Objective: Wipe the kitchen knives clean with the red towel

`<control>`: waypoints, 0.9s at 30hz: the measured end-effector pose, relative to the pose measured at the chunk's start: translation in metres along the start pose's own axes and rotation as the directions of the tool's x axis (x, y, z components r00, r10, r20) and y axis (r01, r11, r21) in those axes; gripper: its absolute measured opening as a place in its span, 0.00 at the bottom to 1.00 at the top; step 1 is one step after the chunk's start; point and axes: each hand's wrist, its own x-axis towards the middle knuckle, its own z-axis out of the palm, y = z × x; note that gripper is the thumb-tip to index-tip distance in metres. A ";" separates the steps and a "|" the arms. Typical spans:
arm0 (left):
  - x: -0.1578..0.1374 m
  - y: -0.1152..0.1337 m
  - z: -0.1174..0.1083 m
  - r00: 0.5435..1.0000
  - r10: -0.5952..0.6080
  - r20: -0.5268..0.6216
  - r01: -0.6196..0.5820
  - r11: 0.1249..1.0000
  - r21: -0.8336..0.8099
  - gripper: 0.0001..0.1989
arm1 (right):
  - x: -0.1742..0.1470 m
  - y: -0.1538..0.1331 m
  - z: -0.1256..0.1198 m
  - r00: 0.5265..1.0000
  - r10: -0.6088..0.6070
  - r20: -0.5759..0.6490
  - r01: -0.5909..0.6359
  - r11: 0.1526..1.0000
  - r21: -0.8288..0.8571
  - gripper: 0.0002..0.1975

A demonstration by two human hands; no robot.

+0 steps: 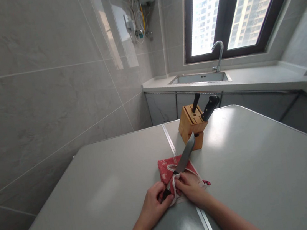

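Observation:
A kitchen knife (pixel 187 151) with a broad steel blade slants up and away from me over a folded red and white cloth (pixel 166 166). My left hand (pixel 154 201) is closed around the end of its black handle. Pinched in my right hand (pixel 190 188) is a white-edged fold of the cloth, which wraps over part of the handle. The blade's tip points toward a wooden knife block (pixel 189 123) and overlaps it in the view; whether they touch I cannot tell. Two black-handled tools stand in the block, a thick handle (pixel 210 107) and a thinner one (pixel 196 102).
The white table (pixel 119 157) has a metal seam strip (pixel 168 138) running through its middle. Beyond the far edge is a counter (pixel 258 75) with a sink (pixel 200 78) and a faucet (pixel 219 54) below a window. A tiled wall (pixel 52 103) rises on the left.

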 end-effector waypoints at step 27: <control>-0.002 0.007 0.000 0.999 -0.024 0.043 0.020 0.997 0.081 0.16 | 0.000 0.001 0.001 0.999 -0.024 -0.021 0.023 0.999 -0.033 0.11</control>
